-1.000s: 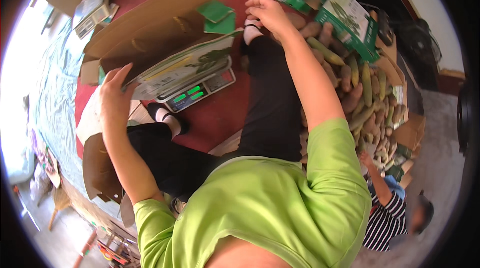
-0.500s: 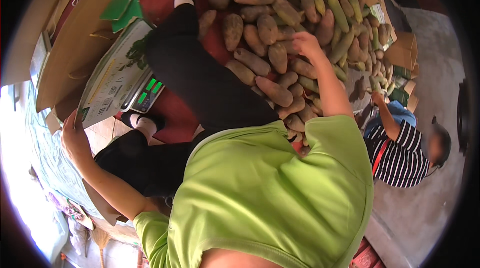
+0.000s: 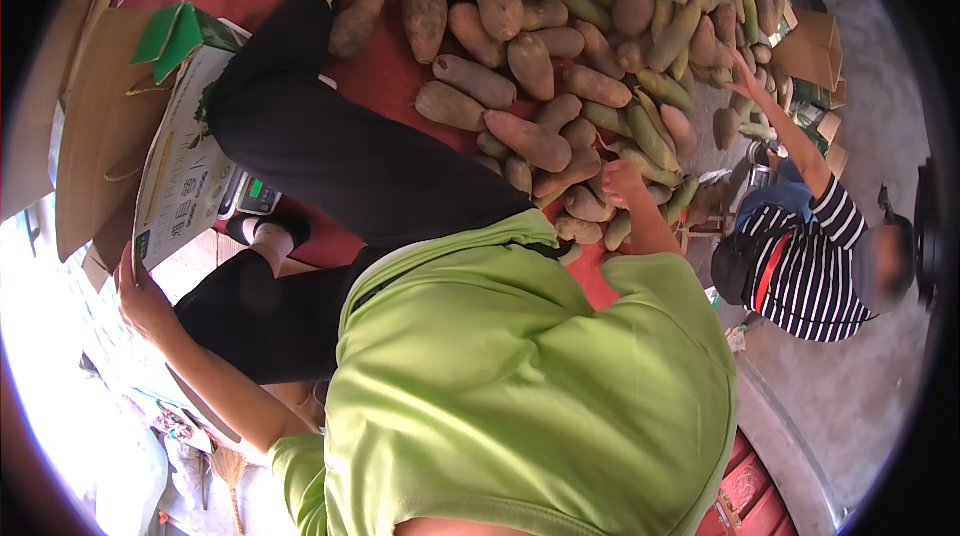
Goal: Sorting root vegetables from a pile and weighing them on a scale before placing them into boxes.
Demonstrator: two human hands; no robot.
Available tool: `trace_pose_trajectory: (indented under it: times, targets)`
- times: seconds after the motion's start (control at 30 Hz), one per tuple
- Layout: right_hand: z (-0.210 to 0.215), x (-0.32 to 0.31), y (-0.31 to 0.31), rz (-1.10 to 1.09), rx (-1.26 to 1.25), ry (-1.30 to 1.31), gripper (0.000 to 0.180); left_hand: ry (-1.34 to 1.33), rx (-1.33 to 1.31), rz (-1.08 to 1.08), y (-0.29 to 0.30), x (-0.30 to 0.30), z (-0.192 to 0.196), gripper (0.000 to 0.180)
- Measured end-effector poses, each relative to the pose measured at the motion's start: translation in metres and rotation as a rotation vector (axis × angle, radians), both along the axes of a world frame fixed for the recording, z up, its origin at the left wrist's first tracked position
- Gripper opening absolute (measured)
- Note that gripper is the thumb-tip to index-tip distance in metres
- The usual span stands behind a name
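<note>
My left hand is closed on the near corner of an open cardboard box, which has a white printed side and a green flap. My right hand is low over the near part of a big heap of long vegetables, with its fingers curled; whether it grips one is hidden. Most of the vegetables are brownish and pink-tinged, thick and tapered; others are longer and yellow-green. A digital scale with a green-lit display shows beside the box, partly covered by my leg.
On the right, a person in a striped shirt reaches an arm to the heap's far right side. More cardboard boxes stand behind the heap. Red covering lies under the vegetables. A straw broom is at the lower left.
My right hand has moved back toward my body over the heap. My left hand stays on the box. The person in stripes now stretches an arm farther up toward the heap.
</note>
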State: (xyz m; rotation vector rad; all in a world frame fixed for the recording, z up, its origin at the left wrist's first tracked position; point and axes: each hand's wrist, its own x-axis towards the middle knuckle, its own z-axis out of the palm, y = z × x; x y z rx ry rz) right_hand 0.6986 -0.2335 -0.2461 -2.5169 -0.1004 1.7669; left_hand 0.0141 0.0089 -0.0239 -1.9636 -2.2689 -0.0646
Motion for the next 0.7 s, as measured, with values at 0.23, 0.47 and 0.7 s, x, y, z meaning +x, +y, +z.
trace_pose_trajectory:
  times: [0.23,0.47,0.7]
  targets:
    - [-0.046,0.016,-0.082,0.246,-0.009,-0.323,0.025,0.057,0.025,0.026,0.000,-0.009,-0.006,0.024]
    - [-0.059,-0.030,-0.063,-0.387,0.017,-0.035,0.043,0.061,0.048,0.032,-0.004,-0.016,-0.014,0.025]
    - [-0.088,-0.069,-0.039,-0.727,0.148,-0.099,0.039,0.082,0.045,0.025,-0.004,-0.005,-0.016,0.026]
